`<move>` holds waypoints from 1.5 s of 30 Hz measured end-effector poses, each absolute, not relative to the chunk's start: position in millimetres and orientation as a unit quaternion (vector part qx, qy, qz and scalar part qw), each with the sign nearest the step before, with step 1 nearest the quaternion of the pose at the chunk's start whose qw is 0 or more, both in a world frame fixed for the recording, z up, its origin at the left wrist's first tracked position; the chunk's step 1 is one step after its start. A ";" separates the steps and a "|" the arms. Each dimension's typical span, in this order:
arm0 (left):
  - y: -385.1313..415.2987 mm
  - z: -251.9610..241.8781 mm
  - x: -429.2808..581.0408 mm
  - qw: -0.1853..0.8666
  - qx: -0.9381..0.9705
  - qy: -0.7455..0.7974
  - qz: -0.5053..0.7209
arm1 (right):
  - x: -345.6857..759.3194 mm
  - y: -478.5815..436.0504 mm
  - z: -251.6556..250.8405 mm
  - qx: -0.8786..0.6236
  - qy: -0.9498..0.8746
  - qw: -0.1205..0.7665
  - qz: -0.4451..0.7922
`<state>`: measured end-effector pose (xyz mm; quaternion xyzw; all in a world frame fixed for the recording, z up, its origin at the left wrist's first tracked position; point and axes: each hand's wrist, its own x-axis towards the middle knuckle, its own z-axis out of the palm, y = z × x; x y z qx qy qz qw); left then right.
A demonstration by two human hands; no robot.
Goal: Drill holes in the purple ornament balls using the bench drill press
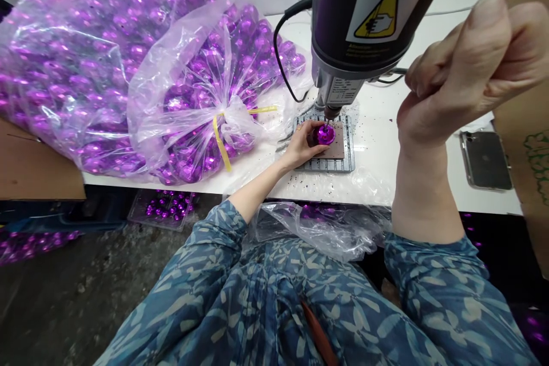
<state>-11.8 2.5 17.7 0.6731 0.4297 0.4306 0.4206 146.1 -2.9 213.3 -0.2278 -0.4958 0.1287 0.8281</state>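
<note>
My left hand (302,146) is closed around a shiny purple ball (324,135), pressing it down on a brown pad (338,143) on the press's slotted metal base (345,163). The tip of the dark grey bench press (343,17) touches the top of the ball. Raised close to the camera, my right hand (463,68) is wrapped in a fist around the press's lever, which is hidden inside the fingers.
Two large clear plastic bags (107,68) full of purple balls lie on the white table (377,143) at the left. A phone (486,160) lies at the right beside a cardboard box (527,126). A plastic bag (326,226) rests in my lap. Trays of balls (165,206) sit under the table.
</note>
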 end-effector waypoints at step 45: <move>5.3 10.0 -8.5 0.375 0.697 0.436 0.429 | 154.8 23.1 198.9 -0.145 -0.516 0.839 0.091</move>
